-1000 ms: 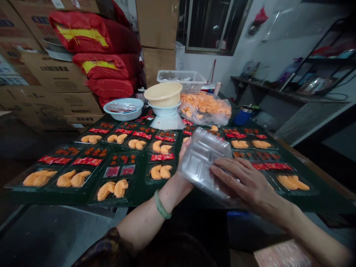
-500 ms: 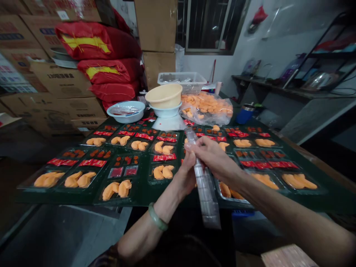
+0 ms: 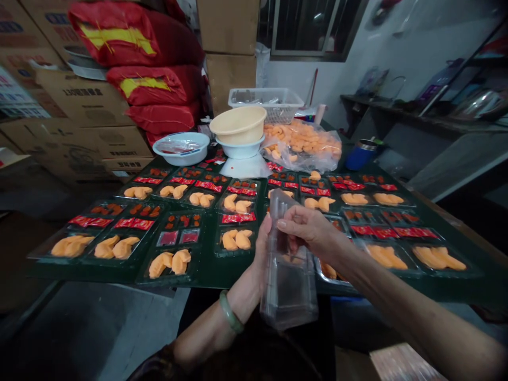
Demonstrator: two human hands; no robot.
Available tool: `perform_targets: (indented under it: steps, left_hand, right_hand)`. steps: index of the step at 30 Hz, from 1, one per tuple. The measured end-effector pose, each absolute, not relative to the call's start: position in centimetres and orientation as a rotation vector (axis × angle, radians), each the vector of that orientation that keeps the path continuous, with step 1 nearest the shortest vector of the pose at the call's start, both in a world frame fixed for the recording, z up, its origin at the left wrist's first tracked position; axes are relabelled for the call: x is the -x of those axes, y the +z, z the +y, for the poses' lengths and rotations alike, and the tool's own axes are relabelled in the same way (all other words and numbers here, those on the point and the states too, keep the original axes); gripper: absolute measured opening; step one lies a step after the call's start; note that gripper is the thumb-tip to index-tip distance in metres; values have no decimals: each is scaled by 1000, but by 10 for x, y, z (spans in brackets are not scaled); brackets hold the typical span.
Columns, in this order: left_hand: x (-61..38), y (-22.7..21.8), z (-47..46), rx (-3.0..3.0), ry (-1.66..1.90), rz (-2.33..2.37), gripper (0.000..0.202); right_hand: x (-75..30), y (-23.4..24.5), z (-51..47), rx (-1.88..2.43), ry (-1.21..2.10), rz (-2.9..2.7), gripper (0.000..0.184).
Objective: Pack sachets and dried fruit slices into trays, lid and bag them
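A stack of clear plastic lids [image 3: 288,280] stands on edge between both my hands, over the near edge of the table. My left hand [image 3: 262,248], with a green bangle on its wrist, presses its fingers against the stack's left side. From the right, my right hand [image 3: 307,228] pinches the stack's top edge with curled fingers. Behind the stack sit dark green trays [image 3: 206,264] filled with orange dumpling-shaped pieces [image 3: 237,240] and red sauce packets [image 3: 238,217].
A cream bowl [image 3: 238,124] rests on a white bowl; a pale blue bowl [image 3: 181,148] is to their left. A bag of orange pieces [image 3: 304,140], a white basket [image 3: 265,103] and a blue cup [image 3: 363,154] stand behind. Red sacks [image 3: 151,84] and cardboard boxes [image 3: 83,100] line the left.
The lid stack was held flat under my right palm; it was turned onto its edge and now hangs lower, with my right hand pinching its top.
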State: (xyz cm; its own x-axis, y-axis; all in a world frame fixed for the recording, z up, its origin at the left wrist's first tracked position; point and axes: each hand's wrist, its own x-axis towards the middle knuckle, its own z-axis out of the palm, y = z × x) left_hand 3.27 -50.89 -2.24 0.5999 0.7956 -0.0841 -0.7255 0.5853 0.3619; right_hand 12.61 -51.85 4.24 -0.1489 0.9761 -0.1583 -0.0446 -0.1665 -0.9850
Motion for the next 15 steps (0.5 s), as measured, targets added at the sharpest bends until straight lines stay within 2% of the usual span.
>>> perform_targets:
  steps: [6, 11, 15]
  left_hand:
    - [-33, -22, -508, -274, 899, 215, 50]
    - [-34, -25, -506, -280, 969, 291, 32]
    - [-31, -18, -506, -313, 896, 359, 34]
  right_hand:
    - [-131, 41, -515, 1222, 1478, -1194, 33]
    - [-131, 49, -515, 1297, 1544, -1256, 24]
    - [-125, 60, -520, 1362, 1358, -1356, 13]
